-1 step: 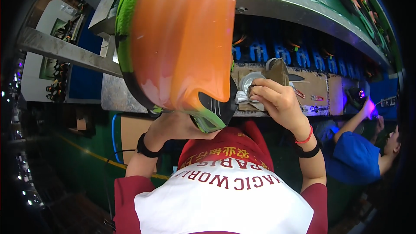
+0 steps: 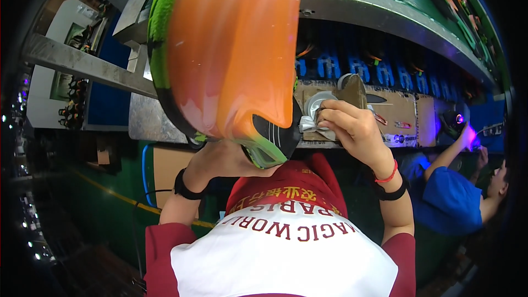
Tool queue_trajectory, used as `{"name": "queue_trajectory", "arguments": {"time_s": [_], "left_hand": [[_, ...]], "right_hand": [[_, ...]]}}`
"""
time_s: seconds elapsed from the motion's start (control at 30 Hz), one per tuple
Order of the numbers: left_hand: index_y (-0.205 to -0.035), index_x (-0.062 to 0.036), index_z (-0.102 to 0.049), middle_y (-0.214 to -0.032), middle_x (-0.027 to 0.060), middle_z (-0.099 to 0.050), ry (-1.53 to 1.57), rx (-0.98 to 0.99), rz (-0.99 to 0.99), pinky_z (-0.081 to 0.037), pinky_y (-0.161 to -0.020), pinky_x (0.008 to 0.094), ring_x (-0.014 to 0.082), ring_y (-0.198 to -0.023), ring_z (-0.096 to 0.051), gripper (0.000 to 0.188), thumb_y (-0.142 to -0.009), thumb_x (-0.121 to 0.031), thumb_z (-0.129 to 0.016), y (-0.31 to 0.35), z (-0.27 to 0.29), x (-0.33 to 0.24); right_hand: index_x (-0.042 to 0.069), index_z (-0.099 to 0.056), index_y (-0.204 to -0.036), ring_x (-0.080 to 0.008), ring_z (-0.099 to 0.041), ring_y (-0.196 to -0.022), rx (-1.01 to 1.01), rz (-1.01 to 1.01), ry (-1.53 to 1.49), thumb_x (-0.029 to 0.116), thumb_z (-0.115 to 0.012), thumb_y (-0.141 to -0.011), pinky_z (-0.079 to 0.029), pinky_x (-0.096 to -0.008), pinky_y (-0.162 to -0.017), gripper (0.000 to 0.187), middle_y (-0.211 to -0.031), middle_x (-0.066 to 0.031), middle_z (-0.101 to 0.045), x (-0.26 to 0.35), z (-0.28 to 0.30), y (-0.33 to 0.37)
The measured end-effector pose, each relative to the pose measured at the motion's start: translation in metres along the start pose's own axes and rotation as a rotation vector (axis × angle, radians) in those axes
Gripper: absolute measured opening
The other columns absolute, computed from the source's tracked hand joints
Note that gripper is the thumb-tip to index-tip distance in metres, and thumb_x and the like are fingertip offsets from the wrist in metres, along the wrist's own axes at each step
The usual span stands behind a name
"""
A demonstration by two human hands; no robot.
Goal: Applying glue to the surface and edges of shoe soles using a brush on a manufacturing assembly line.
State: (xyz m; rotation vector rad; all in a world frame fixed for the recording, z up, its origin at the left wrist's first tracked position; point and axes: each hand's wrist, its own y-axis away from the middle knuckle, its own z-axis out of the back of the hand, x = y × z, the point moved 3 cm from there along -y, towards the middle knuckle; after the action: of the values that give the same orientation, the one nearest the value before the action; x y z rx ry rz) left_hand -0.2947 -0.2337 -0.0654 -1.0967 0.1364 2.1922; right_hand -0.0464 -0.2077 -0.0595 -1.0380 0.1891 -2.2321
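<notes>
1. The orange-lensed goggles (image 2: pixel 231 49) are raised in front of the person, above the worktop (image 2: pixel 154 120) in the view; their top runs out of sight at the upper edge. Green edging shows along the left side.
2. The left hand (image 2: pixel 226 159) is at the lower end of the goggles. Its grip appears to be grasping them from below and behind, since nothing else visible bears them up; the fingertips are hidden, so their exact placing cannot be told.
3. The right hand (image 2: pixel 355 127) has its grip pinched on a crumpled pale cloth (image 2: pixel 309 127), thumb and fingers bunched around it. Whether this is fabric or thin paper cannot be told.
4. The key relation: the goggles lie to the left of the right grip, their long visible run going up and down the view. The cloth points leftward, across that run, at the black lower corner. The two meet in the view, but whether they touch is unclear. The left hand is the nearer one to the goggles.
5. Just beyond the right fingers is a pale round dish (image 2: pixel 315 103); farther right, a red-handled tool (image 2: pixel 403 125) lies on a cardboard sheet (image 2: pixel 400 104).
</notes>
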Motion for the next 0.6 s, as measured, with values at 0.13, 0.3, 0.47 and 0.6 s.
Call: {"name": "queue_trajectory", "arguments": {"time_s": [0.13, 0.3, 0.47, 0.6], "left_hand": [[-0.096, -0.0093, -0.070, -0.093, 0.0020, -0.071, 0.020, -0.090, -0.017, -0.054, -0.080, 0.0336, 0.0173, -0.086, -0.068, 0.037, -0.067, -0.027, -0.084, -0.0033, 0.0027, -0.0044], [-0.109, -0.0058, -0.064, -0.107, 0.0089, -0.067, -0.026, -0.057, -0.068, -0.051, -0.089, 0.0361, 0.0225, -0.098, -0.066, 0.057, -0.061, -0.028, -0.088, -0.0024, 0.0046, -0.0015], [-0.144, -0.0031, -0.017, -0.142, 0.0202, -0.035, 0.046, -0.164, -0.042, -0.041, -0.102, 0.0412, 0.0295, -0.129, -0.044, 0.115, -0.058, -0.024, -0.090, -0.0006, 0.0055, 0.0018], [-0.150, -0.0045, 0.013, -0.150, 0.0196, -0.021, 0.227, -0.227, -0.122, -0.038, -0.108, 0.0419, 0.0305, -0.136, -0.036, 0.140, -0.056, -0.018, -0.090, -0.0065, 0.0076, -0.0020]], "right_hand": [[-0.001, -0.065, -0.092, -0.0304, -0.066, -0.073, 0.001, -0.015, -0.055, 0.002, -0.070, -0.081, -0.052, -0.0335, -0.061, 0.012, -0.096, -0.0137, -0.067, 0.0002, 0.0003, -0.0001], [0.002, -0.066, -0.090, -0.0304, -0.066, -0.068, -0.013, 0.018, -0.080, 0.007, -0.072, -0.081, -0.053, -0.0336, -0.058, 0.011, -0.094, -0.0120, -0.068, 0.0008, -0.0003, -0.0026], [0.003, -0.066, -0.092, -0.0283, -0.066, -0.067, -0.040, 0.088, 0.097, 0.008, -0.073, -0.079, -0.053, -0.0333, -0.055, 0.015, -0.095, -0.0115, -0.068, 0.0043, 0.0022, -0.0046], [0.004, -0.066, -0.093, -0.0259, -0.066, -0.066, -0.071, 0.155, 0.199, 0.008, -0.074, -0.076, -0.052, -0.0330, -0.054, 0.019, -0.095, -0.0117, -0.067, 0.0094, 0.0037, -0.0063]]}}
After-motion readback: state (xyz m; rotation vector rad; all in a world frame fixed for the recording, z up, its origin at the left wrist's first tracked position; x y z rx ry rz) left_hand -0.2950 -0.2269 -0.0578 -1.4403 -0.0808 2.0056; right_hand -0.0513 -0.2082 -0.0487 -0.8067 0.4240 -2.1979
